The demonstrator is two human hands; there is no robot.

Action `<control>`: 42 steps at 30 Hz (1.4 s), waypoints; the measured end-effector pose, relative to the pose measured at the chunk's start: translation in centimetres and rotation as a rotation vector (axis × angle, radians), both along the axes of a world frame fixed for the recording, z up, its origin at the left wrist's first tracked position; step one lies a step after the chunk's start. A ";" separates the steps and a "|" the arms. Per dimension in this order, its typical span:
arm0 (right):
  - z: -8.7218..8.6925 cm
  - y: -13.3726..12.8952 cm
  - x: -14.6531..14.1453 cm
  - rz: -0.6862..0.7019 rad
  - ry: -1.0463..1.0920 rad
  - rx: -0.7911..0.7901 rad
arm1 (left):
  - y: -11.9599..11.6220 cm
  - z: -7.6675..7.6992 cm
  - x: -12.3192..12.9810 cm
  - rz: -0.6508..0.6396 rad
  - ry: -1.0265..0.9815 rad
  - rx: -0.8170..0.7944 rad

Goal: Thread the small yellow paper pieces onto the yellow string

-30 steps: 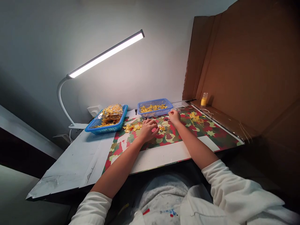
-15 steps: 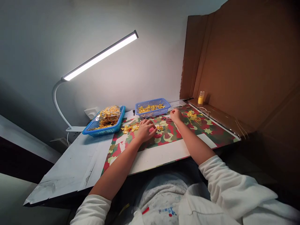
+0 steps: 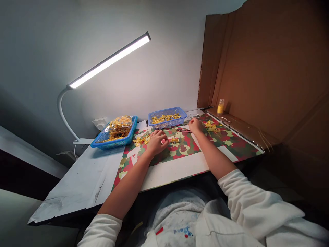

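One yellow bow (image 3: 174,140) lies just beside the left hand (image 3: 156,142), toward the tabletop's (image 3: 177,170) far edge. It looks light, soft and easily crushed, so its middle seems the surest hold. The left hand's fingers curl loosely; whether they grip anything cannot be told. The right hand (image 3: 195,126) has its fingers closed, any contents hidden. Crinkled golden pieces fill a stiff, lattice-sided blue basket (image 3: 153,125).
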State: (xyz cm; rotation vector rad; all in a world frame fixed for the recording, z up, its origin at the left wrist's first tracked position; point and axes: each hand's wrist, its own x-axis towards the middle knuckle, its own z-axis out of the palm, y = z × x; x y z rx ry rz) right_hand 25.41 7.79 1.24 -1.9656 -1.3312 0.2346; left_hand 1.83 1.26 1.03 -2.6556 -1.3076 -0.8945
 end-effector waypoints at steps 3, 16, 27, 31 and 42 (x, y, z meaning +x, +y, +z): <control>0.0 0.0 -0.6 0.076 0.030 0.013 | 0.1 0.2 -0.3 0.030 -0.015 0.045; 0.1 0.1 -0.3 0.043 0.048 0.022 | 1.4 1.1 0.8 -0.198 -0.265 -0.093; 0.2 0.0 -0.5 0.056 0.058 -0.010 | 4.1 0.7 1.5 -0.251 -0.231 -0.382; 0.1 -0.1 -0.4 0.033 0.039 -0.038 | 3.9 -0.1 1.3 -0.227 -0.194 -0.296; -0.5 0.3 0.1 -0.062 -0.048 -0.092 | 3.9 -1.2 0.4 -0.230 -0.376 -0.473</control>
